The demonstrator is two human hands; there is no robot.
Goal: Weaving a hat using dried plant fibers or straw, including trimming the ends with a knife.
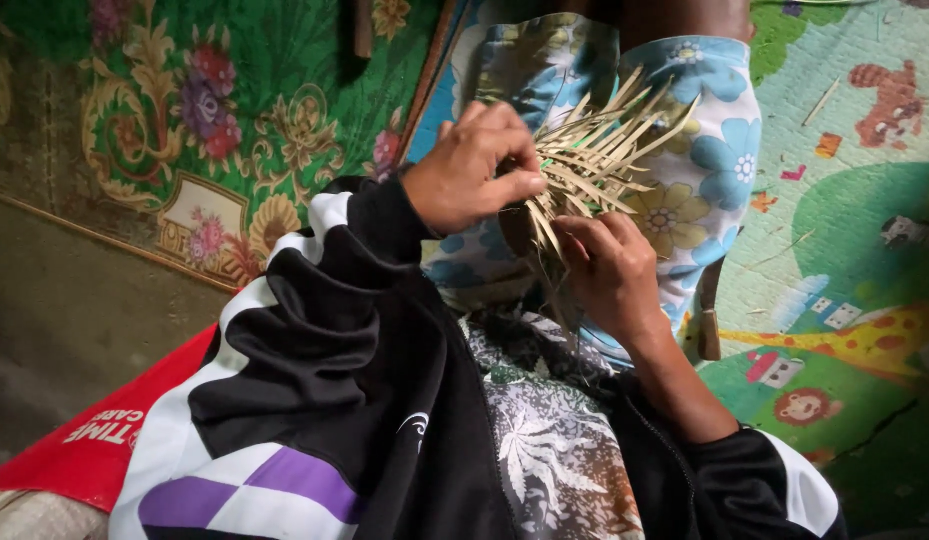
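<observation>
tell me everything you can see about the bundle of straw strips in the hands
The strips are thin, flat and pale tan, like dried leaf or bamboo slivers. They meet at a tight base between both hands and fan up and right into loose, splayed ends. The left hand pinches them from above; the right hand grips the base from below. A few thin strands hang down under it. The bundle sits over the floral shorts.
</observation>
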